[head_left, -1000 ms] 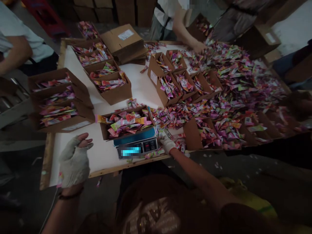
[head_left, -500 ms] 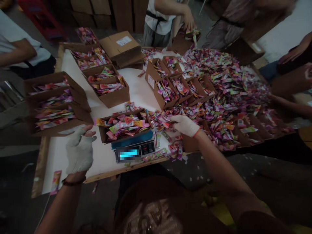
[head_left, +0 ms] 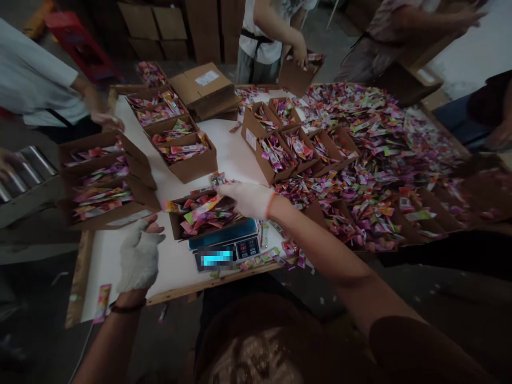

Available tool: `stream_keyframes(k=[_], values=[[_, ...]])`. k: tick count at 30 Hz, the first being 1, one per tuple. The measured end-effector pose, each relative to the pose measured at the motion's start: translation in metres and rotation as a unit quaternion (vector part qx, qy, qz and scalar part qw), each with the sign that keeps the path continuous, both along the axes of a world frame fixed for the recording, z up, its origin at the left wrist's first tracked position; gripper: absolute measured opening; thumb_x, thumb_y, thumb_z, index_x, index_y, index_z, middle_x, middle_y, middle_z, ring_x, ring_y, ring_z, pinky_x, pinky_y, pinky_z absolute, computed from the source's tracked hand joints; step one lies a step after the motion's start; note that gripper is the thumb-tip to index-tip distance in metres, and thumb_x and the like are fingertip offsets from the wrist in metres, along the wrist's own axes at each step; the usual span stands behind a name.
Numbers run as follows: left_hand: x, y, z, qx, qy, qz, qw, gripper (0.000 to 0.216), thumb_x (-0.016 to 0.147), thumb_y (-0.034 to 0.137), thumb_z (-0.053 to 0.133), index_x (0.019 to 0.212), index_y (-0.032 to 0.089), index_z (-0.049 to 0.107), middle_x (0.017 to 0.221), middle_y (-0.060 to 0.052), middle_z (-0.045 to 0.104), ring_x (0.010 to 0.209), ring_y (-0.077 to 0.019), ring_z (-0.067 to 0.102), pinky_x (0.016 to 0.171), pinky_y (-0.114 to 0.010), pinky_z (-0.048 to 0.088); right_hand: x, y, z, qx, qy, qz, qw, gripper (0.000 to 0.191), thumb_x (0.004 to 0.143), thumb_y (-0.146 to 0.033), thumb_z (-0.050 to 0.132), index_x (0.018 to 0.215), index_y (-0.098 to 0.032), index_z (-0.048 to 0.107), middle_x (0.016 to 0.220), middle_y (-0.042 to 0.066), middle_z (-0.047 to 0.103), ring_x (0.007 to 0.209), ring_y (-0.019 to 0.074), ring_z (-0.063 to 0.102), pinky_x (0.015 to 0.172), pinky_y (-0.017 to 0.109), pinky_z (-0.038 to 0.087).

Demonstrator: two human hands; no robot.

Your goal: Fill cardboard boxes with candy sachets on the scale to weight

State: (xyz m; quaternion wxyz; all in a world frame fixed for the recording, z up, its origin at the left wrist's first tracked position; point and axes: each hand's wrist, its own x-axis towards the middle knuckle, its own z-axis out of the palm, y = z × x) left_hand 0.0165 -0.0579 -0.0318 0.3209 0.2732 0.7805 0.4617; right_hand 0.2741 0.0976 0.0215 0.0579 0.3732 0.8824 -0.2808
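Observation:
A brown cardboard box [head_left: 175, 226] full of colourful stick packets [head_left: 202, 212] rests on a digital scale [head_left: 224, 237] with a lit blue display. My right hand [head_left: 250, 199], in a white glove, reaches over the right side of this box. Its fingers are pressed together at the packets; what they hold, if anything, is hidden. To the left of the box, my left hand [head_left: 140, 255] hovers over the white tabletop, in a glove with bare fingertips showing. Its fingers are apart and loosely bent, with nothing in them.
A large heap of packets [head_left: 384, 133] covers the table's right side. Filled divided boxes stand at the left [head_left: 112, 213], back left [head_left: 192, 165] and centre [head_left: 276, 170]. Flattened cartons [head_left: 204, 88] lie behind. One loose packet [head_left: 102, 303] is near the front-left corner. Other people stand around the table.
My right hand has moved left from the loose packets to over the box on the scale. My left hand keeps its place beside the box. A co-worker at the left has reached toward the table.

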Motion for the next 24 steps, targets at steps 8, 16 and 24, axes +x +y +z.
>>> stream_keyframes(k=[8,16,24], values=[[-0.006,0.003,0.0,-0.03,-0.112,0.051,0.992,0.062,0.066,0.059,0.085,0.109,0.016,0.073,0.13,-0.017,0.074,0.093,-0.0234,0.071,0.065,-0.03,0.06,0.205,-0.074,-0.037,0.015,-0.233,-0.469,0.852,0.05,0.099,-0.035,0.076,0.144,-0.012,0.074,0.132,0.026,0.078,0.12,0.0382,0.079,0.099,0.046,0.064],[0.018,0.043,0.014,-0.164,-0.091,-0.165,0.968,0.052,0.076,0.049,0.092,0.109,0.015,0.071,0.091,-0.011,0.078,0.075,-0.0251,0.073,0.05,-0.031,0.06,0.227,-0.11,-0.049,-0.028,-0.234,-0.372,0.898,0.031,0.11,-0.043,0.078,0.137,-0.029,0.079,0.147,0.011,0.074,0.126,0.0254,0.075,0.104,0.04,0.065],[-0.024,0.022,0.002,-0.141,-0.09,-0.139,0.976,0.016,0.079,0.029,0.077,0.087,0.019,0.066,0.07,-0.005,0.068,0.051,-0.0226,0.067,0.05,-0.038,0.063,0.182,-0.085,0.034,-0.024,-0.22,-0.295,0.929,0.034,0.098,-0.029,0.072,0.126,-0.026,0.09,0.114,0.011,0.09,0.111,0.0315,0.084,0.09,0.034,0.061]])
